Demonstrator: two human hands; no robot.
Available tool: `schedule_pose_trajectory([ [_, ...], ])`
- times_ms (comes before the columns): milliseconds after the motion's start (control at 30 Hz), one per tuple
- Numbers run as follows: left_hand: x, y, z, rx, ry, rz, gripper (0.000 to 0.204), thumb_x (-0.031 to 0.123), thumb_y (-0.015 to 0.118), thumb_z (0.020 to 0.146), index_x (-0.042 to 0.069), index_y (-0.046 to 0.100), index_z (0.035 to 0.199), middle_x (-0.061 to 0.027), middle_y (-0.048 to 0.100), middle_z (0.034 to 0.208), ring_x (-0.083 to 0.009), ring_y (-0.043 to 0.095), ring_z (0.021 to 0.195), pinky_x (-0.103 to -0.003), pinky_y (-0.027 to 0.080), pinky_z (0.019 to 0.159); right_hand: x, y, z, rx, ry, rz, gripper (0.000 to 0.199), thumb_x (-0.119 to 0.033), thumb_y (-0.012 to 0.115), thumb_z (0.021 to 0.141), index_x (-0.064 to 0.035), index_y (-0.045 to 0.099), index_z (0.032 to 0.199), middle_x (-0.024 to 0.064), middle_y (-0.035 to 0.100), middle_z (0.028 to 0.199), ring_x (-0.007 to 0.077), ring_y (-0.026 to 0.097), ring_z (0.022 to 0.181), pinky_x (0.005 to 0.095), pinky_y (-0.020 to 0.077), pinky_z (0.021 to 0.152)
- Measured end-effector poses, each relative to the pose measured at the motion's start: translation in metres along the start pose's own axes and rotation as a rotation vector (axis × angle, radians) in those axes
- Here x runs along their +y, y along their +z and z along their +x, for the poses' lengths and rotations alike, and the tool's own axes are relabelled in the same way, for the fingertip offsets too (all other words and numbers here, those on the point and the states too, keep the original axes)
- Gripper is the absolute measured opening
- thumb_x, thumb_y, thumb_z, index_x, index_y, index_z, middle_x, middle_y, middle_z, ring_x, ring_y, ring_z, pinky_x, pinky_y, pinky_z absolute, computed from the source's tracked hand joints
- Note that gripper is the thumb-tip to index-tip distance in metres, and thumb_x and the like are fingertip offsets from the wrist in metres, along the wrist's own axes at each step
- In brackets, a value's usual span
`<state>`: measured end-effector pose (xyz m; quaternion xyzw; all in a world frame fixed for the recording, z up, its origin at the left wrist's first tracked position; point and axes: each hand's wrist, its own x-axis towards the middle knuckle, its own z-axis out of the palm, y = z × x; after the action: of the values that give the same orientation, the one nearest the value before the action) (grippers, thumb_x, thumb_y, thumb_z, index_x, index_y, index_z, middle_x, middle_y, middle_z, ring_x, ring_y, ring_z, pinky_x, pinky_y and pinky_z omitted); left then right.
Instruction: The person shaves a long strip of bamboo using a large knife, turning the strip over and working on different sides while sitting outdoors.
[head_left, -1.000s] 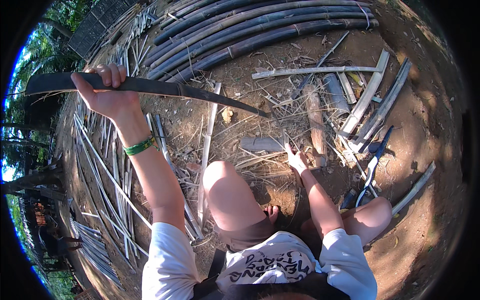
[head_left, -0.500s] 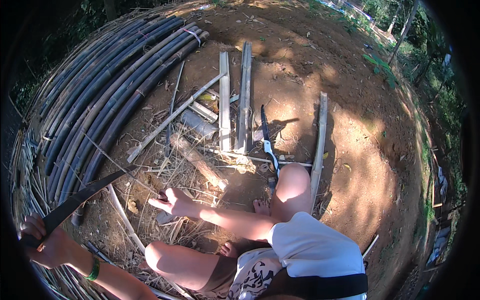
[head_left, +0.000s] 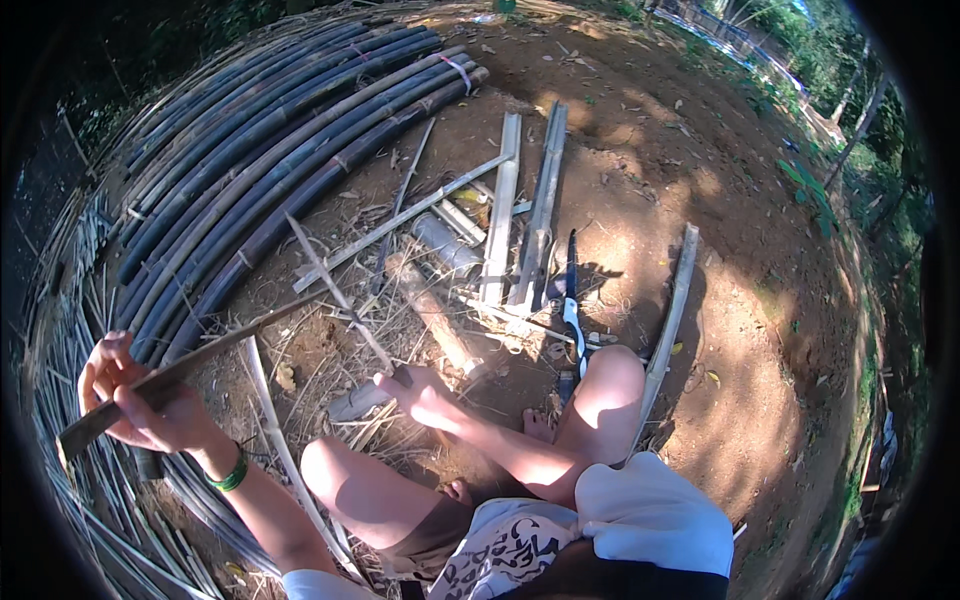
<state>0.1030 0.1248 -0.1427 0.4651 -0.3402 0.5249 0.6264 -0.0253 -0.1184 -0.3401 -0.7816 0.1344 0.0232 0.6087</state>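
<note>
My left hand (head_left: 150,405) is raised at the left with the thumb across a split bamboo slat (head_left: 245,328); its other fingers stand partly apart. The slat slants up to the right, dark on its face. In front of my knees, my right hand (head_left: 425,400) grips a long knife (head_left: 340,298) by the handle, mostly hidden in the fist. Its narrow blade points up and left, crossing near the slat's far end. Below both lies a litter of shavings (head_left: 365,435) between my bare feet.
A stack of dark bamboo poles (head_left: 260,190) fills the upper left, thin strips (head_left: 80,450) beneath it. A log (head_left: 435,315), split bamboo pieces (head_left: 503,210) and a folding saw (head_left: 572,310) lie ahead. Another bamboo length (head_left: 668,335) rests beside my right knee.
My left hand has moved up and right, and its hold has loosened, with the slat's near end now showing. My right hand has shifted right, its knife turned steeper. The view has swung left.
</note>
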Motion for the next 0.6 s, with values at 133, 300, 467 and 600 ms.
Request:
schedule_pose_trajectory([
  [133,0.012,0.002,0.035,-0.232,-0.125,-0.187,0.033,-0.003,0.054,0.085,0.003,0.053,0.118,-0.0242,0.057,0.117,-0.0352,0.058,0.112,-0.049,0.044,0.100,-0.018,-0.001,-0.001,-0.005,0.007,0.089,0.040,-0.037,0.063,0.094,-0.0034,0.055,0.073,0.0005,0.049,0.054,0.0114,0.045,0.047,0.0309,0.0366,0.046],
  [300,0.029,0.006,0.068,-0.559,-0.453,-0.603,0.030,0.005,0.050,0.095,0.004,0.050,0.125,-0.0145,0.061,0.087,-0.0238,0.060,0.074,-0.034,0.049,0.071,-0.030,0.004,0.001,-0.024,-0.040,0.145,0.033,-0.031,0.065,0.094,-0.0050,0.056,0.076,0.0001,0.055,0.056,0.0095,0.049,0.048,0.0271,0.0393,0.047],
  [467,0.024,0.029,0.050,-0.266,-0.362,-0.461,0.036,0.032,0.043,0.104,0.001,0.062,0.108,0.0030,0.038,0.058,-0.0066,0.028,0.049,-0.023,0.025,0.049,-0.056,0.016,-0.007,-0.009,-0.030,0.218,0.033,-0.033,0.067,0.091,-0.0023,0.059,0.084,0.0001,0.055,0.059,0.0080,0.049,0.052,0.0268,0.0387,0.050],
  [600,0.048,0.052,0.030,-0.051,-0.268,-0.294,0.051,0.047,0.038,0.104,0.004,0.061,0.088,0.0026,0.039,0.058,-0.0064,0.027,0.046,-0.022,0.022,0.047,-0.078,0.041,-0.017,-0.132,-0.244,0.102,0.048,-0.044,0.064,0.090,0.0029,0.059,0.087,0.0107,0.055,0.057,0.0219,0.052,0.050,0.0370,0.0401,0.050],
])
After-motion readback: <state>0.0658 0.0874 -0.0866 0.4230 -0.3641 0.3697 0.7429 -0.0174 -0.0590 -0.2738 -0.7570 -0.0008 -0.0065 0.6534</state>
